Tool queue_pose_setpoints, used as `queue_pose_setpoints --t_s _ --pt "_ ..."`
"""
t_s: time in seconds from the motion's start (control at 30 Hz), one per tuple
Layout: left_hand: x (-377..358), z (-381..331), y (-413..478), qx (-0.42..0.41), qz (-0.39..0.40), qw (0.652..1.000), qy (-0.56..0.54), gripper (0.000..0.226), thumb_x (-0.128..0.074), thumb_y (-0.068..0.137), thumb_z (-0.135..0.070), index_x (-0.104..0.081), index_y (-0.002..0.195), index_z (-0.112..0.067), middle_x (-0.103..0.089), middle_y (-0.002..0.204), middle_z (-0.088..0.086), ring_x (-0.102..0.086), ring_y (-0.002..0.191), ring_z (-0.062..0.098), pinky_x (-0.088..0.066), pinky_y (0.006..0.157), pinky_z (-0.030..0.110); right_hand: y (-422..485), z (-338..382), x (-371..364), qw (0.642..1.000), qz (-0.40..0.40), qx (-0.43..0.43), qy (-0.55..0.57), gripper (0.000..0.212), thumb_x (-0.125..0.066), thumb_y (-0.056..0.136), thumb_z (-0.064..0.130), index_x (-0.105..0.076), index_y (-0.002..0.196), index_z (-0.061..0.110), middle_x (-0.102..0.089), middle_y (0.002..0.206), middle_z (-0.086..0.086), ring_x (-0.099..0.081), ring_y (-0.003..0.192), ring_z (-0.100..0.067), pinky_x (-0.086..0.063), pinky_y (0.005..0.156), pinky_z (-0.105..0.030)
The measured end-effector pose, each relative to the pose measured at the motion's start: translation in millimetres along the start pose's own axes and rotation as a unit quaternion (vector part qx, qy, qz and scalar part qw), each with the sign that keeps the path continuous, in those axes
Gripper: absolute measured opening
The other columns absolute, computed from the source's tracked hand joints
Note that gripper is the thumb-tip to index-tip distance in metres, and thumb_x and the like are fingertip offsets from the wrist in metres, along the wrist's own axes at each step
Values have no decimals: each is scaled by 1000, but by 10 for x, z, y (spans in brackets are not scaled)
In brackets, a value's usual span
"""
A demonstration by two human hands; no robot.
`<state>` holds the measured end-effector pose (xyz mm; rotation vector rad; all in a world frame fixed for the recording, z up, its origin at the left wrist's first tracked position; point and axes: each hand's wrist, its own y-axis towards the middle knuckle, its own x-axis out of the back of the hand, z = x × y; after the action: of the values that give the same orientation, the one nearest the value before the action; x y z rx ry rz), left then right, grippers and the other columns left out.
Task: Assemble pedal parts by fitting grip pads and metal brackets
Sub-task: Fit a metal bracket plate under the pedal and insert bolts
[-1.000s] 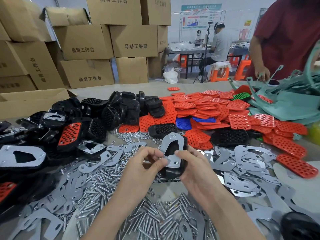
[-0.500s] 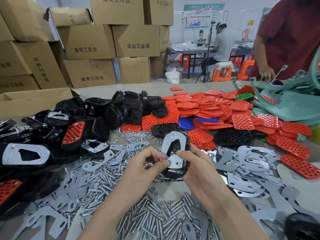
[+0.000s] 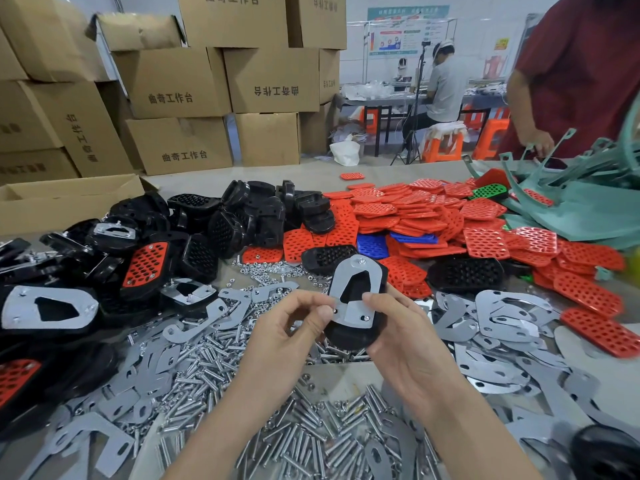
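A black pedal body (image 3: pixel 349 336) is held up over the table's middle with a grey metal bracket (image 3: pixel 356 271) lying on its back. My right hand (image 3: pixel 398 337) grips the pedal from the right and below, thumb on the bracket's lower part. My left hand (image 3: pixel 294 327) pinches at the bracket's lower left corner, where a small nut or bolt end (image 3: pixel 334 310) shows. Red grip pads (image 3: pixel 426 213) lie heaped behind. Loose brackets (image 3: pixel 502 320) lie to the right.
Black pedal bodies (image 3: pixel 242 216) and finished pedals (image 3: pixel 48 308) pile up at the left. Bolts (image 3: pixel 311 441) and nuts cover the near table. Green frames (image 3: pixel 588 202) lie at far right, where a person in a dark red shirt (image 3: pixel 581 64) stands. Cardboard boxes (image 3: pixel 173 81) stack behind.
The pedal and both hands stay nearly in place; my left fingertips have shifted slightly at the bracket's lower left corner.
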<state>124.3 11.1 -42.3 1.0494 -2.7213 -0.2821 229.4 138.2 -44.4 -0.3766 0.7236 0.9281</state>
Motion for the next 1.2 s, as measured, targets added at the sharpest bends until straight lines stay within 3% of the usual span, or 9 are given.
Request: queue_pose_setpoints --t_s 0.33,0.5,0.63,0.73,1.0,1.2 --pt "-56 35 15 62 -24 989 -132 12 -67 85 -34 -76 92 -28 -77 101 5 -72 94 18 -58 74 24 -7 -14 -21 1000 -7 5 20 31 -66 89 8 -75 118 5 -73 122 -24 -75 106 -35 -63 77 -40" --pt "-36 66 41 60 -86 984 -144 16 -68 79 -34 -77 91 -31 -78 100 2 -74 95 18 -60 77 26 -33 -50 -65 999 31 -2 18 47 -63 92 9 -59 139 7 -69 131 -21 -69 119 -34 -61 87 -38" --pt "2 62 48 41 -117 986 -110 18 -67 80 -37 -77 94 -33 -78 100 -1 -73 97 19 -58 83 31 -41 -70 -57 998 54 -17 -19 48 -62 97 12 -55 145 13 -67 136 -17 -68 123 -32 -60 91 -41" --pt "4 46 29 23 -120 990 -75 13 -66 88 -35 -76 95 -36 -77 99 -5 -72 96 15 -56 87 35 -40 -70 -39 997 60 -30 -36 47 -67 97 12 -57 143 14 -68 136 -17 -68 123 -33 -60 92 -40" --pt "-54 -3 -25 -13 -117 993 -16 21 -65 96 -21 -74 92 -39 -76 95 -13 -69 90 3 -52 76 14 -43 -50 -38 995 39 -63 -67 54 -78 85 4 -59 135 6 -72 126 -19 -73 113 -34 -62 83 -39" --pt "-76 -43 -36 -19 -114 993 -30 10 -67 92 -31 -75 94 -38 -76 94 -12 -70 90 3 -52 79 14 -58 -65 -92 996 2 -69 -60 46 -75 74 9 -67 118 -2 -76 113 -22 -77 97 -30 -64 75 -38"
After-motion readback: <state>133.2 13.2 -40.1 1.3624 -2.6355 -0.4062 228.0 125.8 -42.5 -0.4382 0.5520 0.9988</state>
